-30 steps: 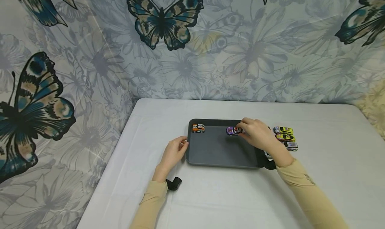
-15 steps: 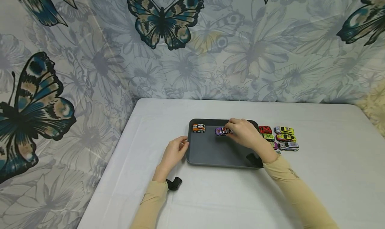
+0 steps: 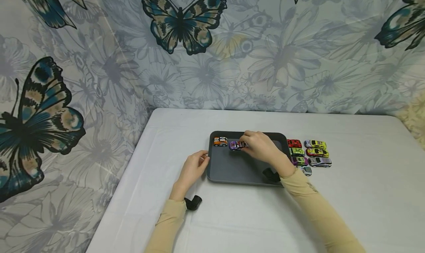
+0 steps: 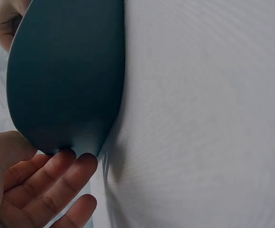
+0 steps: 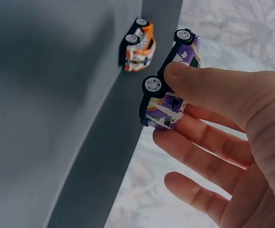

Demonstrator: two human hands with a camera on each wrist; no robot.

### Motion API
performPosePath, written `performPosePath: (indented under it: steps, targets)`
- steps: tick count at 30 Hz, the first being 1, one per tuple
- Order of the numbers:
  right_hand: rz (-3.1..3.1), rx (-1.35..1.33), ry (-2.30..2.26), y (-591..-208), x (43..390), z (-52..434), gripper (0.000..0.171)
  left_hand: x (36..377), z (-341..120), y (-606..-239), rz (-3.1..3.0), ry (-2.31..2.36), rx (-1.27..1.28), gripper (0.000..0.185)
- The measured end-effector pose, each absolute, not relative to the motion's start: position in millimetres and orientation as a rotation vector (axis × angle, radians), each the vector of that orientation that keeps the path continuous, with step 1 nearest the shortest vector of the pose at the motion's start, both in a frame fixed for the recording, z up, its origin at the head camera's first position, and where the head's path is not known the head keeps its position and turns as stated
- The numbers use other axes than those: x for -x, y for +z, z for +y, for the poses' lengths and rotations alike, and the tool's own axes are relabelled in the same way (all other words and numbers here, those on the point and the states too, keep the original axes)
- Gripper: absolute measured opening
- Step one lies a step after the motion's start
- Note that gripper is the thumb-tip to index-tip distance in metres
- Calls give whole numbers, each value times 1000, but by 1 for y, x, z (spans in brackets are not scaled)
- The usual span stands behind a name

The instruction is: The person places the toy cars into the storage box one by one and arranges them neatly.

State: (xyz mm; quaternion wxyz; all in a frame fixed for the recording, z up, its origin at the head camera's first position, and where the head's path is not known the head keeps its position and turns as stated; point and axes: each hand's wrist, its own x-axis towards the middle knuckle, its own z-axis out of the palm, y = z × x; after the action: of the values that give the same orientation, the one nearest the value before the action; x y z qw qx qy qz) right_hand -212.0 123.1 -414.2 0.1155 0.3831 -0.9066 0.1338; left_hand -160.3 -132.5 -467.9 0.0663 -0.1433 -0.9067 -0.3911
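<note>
A dark grey tray (image 3: 239, 168) lies on the white table. An orange toy car (image 3: 220, 141) (image 5: 138, 45) stands in the tray's far left corner. My right hand (image 3: 257, 146) (image 5: 213, 114) pinches a purple toy car (image 3: 236, 145) (image 5: 168, 85) between thumb and fingers, just right of the orange one and over the tray's far edge. My left hand (image 3: 194, 168) (image 4: 37, 185) rests with its fingertips against the tray's left rim (image 4: 94, 137), fingers relaxed.
Several more toy cars (image 3: 308, 153) stand in rows on the table right of the tray, red, green, yellow and silver among them. Butterfly-patterned cloth (image 3: 206, 50) hangs behind the table. Black wrist-camera mounts (image 3: 192, 202) show at both wrists.
My right hand has carried the purple car leftward across the tray toward the orange car. More of the car rows on the right has come into view. The left hand has stayed put.
</note>
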Motion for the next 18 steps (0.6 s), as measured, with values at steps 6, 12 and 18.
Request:
performPosePath:
  steps: [6, 12, 18]
  targets:
    - [-2693, -1146, 404, -416, 216, 110, 24, 161, -132, -468, -2742, -1199, 404, 25]
    - [-2702, -1176, 411, -419, 220, 97, 24, 161, -132, -469, -2745, -1190, 401, 25]
    - [-2726, -1197, 389, -424, 226, 88, 24, 161, -132, -469, -2747, -1186, 406, 25]
